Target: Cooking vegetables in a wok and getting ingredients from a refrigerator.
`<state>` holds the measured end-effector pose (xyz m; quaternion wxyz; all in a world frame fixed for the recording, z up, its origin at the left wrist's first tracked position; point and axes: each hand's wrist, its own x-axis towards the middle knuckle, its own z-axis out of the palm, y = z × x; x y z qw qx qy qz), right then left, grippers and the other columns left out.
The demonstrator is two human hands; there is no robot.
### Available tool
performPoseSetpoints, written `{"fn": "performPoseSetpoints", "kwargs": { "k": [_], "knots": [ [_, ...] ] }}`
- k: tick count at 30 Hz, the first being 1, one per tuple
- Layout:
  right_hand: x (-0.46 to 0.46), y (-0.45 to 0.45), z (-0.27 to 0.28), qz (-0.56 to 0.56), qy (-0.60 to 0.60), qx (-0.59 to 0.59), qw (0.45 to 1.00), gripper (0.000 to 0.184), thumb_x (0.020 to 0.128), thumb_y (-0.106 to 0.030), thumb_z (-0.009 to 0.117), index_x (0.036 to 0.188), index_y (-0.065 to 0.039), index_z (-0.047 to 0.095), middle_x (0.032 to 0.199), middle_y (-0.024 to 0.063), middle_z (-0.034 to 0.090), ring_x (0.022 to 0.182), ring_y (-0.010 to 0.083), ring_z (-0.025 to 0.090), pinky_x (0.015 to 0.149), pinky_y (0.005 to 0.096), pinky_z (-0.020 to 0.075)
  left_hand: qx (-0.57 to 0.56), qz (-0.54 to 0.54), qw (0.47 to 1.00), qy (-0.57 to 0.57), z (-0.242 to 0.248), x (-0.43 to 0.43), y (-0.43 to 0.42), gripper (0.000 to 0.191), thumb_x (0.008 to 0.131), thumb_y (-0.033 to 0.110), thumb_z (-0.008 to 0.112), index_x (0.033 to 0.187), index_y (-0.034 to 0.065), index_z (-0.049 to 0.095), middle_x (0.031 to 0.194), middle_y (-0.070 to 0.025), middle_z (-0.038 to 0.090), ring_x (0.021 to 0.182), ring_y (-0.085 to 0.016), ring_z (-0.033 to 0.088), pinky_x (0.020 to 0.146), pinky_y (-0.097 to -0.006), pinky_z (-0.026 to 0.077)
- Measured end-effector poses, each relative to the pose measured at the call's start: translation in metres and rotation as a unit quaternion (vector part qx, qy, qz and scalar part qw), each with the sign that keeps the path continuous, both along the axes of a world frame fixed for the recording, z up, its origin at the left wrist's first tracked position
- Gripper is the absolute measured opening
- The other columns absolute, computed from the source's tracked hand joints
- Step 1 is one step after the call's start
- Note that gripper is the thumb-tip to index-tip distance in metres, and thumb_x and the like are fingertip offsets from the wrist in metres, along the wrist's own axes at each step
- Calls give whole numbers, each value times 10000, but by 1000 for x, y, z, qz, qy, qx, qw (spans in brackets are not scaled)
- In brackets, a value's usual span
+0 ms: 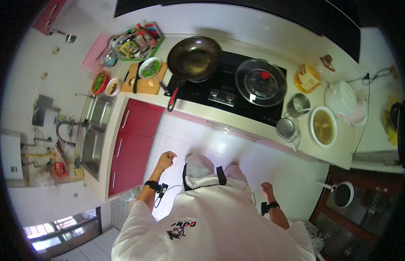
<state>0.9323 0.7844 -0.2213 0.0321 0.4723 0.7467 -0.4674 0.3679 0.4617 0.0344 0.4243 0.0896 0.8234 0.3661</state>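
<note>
My left hand (167, 160) hangs empty over the floor with loosely curled fingers, left of my legs. On the other side my right hand (267, 190) is also low, its fingers curled; whether it holds anything small cannot be told. Ahead on the black gas cooktop (228, 75) a dark wok (192, 60) with a red and black handle sits on the left burner. A glass lid (254, 88) with a red knob covers the right burner's pan. A white bowl of chopped greens (149, 68) with a ladle stands on the wooden cutting board (145, 88), beside a black-handled knife (135, 78).
Left are a steel double sink (93, 146), a red basket of green beans (100, 82) and a white bowl (113, 87). Right of the cooktop stand an oil jug (307, 79), steel pots (299, 104), a bowl of soup (323, 126) and a white rice cooker (341, 99). Red cabinets (134, 133) border the floor.
</note>
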Motion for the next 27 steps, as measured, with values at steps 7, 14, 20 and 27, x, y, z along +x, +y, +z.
{"fn": "performPoseSetpoints", "kwargs": {
  "k": [7,14,20,27],
  "knots": [
    [-48,10,-30,-301,204,-285,887,169,782,7,507,835,-104,622,606,2,519,433,108,424,356,290,277,-102,118,978,-141,-77,-51,-100,290,818,81,599,1107,97,593,809,-67,623,619,-156,584,517,-321,504],
    [-212,-86,112,-183,-91,-170,964,156,818,8,518,829,-110,619,589,-13,498,419,108,431,356,288,287,30,-55,988,-139,-73,-192,-71,341,940,371,573,1090,76,653,900,-27,647,799,-130,604,712,-292,497],
    [-196,-162,138,-198,-118,-59,971,90,913,-94,551,878,-84,633,591,-13,506,427,95,440,358,274,322,264,-172,918,-242,4,-217,97,549,992,493,437,1246,23,564,1102,-83,623,1080,-182,558,997,-339,409],
    [-198,-261,176,-257,-176,-105,945,136,902,-187,599,895,-85,689,735,84,661,609,201,612,567,342,507,336,-30,784,-521,56,-207,220,563,962,550,465,1174,36,555,988,-134,652,900,-229,652,827,-367,536]
  ]
}}
